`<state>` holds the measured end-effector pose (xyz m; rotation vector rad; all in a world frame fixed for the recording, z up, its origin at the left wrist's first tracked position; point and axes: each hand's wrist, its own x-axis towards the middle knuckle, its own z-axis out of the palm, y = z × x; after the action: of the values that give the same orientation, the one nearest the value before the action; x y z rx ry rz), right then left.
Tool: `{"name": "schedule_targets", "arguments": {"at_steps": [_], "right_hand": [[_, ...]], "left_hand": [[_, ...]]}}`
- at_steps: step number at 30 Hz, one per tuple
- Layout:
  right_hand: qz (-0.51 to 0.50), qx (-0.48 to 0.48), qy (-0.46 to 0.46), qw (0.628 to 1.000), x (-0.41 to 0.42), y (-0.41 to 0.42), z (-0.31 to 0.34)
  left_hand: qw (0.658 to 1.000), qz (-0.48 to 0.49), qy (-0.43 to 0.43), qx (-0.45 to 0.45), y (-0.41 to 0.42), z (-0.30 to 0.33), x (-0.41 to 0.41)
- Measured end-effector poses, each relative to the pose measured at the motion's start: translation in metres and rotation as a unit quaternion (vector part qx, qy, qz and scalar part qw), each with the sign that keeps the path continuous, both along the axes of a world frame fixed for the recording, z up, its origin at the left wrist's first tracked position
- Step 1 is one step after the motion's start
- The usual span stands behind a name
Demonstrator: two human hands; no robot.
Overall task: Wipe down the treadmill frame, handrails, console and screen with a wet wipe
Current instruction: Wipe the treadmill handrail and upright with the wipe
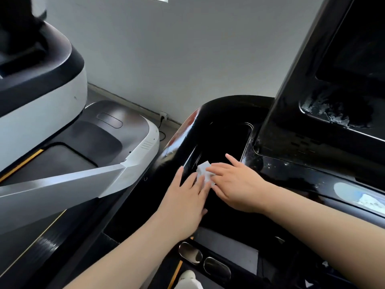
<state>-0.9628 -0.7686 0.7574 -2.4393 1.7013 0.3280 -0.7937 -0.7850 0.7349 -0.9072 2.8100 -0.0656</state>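
Both hands [183,197] touch wet wipe [205,173]; console [291,170] seemingly unlabelled.

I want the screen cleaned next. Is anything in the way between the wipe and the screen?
Nothing visible blocks the way. The wet wipe sits under both hands, left hand and right hand, in the console's left tray. The screen rises up and to the right, with only open console surface between.
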Motion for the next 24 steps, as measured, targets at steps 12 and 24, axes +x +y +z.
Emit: {"name": "schedule_targets", "arguments": {"at_steps": [12, 24], "right_hand": [[-0.011, -0.054, 0.053, 0.997, 0.033, -0.005, -0.017], [-0.048, -0.051, 0.092, 0.993, 0.037, 0.01, -0.027]], "left_hand": [[0.996, 0.044, -0.054, -0.057, -0.006, 0.021, 0.055], [0.994, 0.044, 0.086, -0.057, -0.009, -0.003, 0.066]]}}
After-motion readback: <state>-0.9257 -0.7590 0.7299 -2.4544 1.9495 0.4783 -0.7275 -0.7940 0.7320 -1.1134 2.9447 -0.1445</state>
